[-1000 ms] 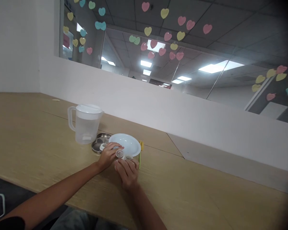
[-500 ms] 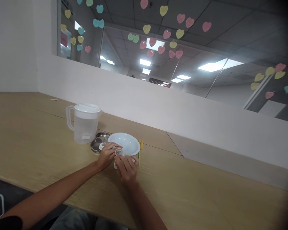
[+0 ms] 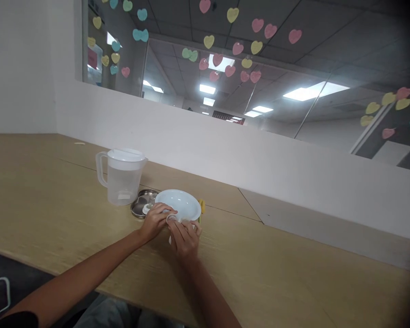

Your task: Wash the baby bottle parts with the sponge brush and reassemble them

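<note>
My left hand (image 3: 155, 222) is closed, its fingertips gripping the left edge of a small clear round cap-like piece (image 3: 171, 218). My right hand (image 3: 185, 240) is closed as well; its fingers press on the same piece from the right. A bit of something white shows under the right hand, too hidden to name. Just beyond both hands stands a white bowl (image 3: 182, 203), partly covered by the fingers. Left of the bowl is a round metal tray (image 3: 136, 210), with a white ring-shaped part (image 3: 146, 209) inside it, near my left hand.
A clear plastic pitcher (image 3: 124, 182) with a lid, handle on its left, stands behind the metal tray. Something yellow (image 3: 202, 206) pokes out at the bowl's right. The wooden table (image 3: 276, 264) meets a white wall (image 3: 198, 146) under a window with heart-shaped notes.
The right fingers have shifted over the clear round piece, covering more of it. Less of the white thing and the green stick beside the right hand shows. The view has moved slightly.
</note>
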Tool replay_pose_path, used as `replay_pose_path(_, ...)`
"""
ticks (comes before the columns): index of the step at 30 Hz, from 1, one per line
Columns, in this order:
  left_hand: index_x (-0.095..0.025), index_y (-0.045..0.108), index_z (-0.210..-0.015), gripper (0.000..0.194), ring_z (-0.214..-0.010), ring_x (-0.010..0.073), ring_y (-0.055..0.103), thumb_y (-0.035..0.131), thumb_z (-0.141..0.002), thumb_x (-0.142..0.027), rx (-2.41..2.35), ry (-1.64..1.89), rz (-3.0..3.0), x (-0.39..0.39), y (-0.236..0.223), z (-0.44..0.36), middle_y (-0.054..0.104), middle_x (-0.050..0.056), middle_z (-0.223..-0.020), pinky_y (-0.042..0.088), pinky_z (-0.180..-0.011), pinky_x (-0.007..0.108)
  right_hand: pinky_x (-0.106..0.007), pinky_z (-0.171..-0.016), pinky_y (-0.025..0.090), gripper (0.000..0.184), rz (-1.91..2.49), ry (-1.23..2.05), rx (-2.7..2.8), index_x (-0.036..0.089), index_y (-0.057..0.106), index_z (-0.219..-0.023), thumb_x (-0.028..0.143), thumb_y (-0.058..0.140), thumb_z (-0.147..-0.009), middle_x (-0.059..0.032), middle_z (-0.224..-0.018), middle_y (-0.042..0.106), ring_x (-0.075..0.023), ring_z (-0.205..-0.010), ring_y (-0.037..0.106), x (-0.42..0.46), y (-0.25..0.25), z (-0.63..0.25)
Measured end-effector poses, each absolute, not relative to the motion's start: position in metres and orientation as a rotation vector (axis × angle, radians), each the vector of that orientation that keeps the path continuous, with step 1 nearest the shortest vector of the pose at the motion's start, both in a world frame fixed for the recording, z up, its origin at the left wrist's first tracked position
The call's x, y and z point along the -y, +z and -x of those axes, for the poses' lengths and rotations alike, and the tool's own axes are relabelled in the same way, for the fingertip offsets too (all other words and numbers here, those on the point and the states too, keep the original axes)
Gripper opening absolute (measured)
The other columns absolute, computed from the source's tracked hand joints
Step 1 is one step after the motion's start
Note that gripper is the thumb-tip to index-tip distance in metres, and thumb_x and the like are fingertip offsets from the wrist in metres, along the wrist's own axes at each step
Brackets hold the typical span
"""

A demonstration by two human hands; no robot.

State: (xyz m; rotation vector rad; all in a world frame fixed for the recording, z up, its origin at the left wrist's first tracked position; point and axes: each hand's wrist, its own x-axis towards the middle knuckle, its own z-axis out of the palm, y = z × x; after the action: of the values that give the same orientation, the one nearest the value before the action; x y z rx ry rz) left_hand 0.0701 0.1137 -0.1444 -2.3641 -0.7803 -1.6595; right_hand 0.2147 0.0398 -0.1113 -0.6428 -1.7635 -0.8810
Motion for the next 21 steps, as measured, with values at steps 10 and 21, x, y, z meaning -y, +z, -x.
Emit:
replay_pose_path(10,-0.027,0.069,-0.097,0.024,-0.093,0.0185,0.056,0.047,-0.09,-0.031,0.907,-1.643,2.365,-0.123,-0.145,-0.069,0.064,0.004,-0.108,0.041,-0.084,0.036,-0.031,-0.085,0.034,0.017,0.578,-0.795,1.716,0.019,0.063,-0.099,0.018,0.049,-0.091,-0.0003,-0.078,0.068,-0.0104,-0.073,0.056,-0.035,-0.108,-0.225)
replay_pose_path(21,-0.026,0.069,-0.098,0.024,-0.097,0.0187,0.055,0.047,-0.09,-0.029,1.042,-1.65,2.382,-0.128,-0.146,-0.068,0.064,0.005,-0.109,0.041,-0.086,0.037,-0.034,-0.083,0.037,0.019,0.543,-0.763,1.676,0.018,0.063,-0.1,0.013,0.047,-0.089,-0.0016,-0.075,0.067,-0.0134,-0.072,0.056,-0.027,-0.098,-0.23)
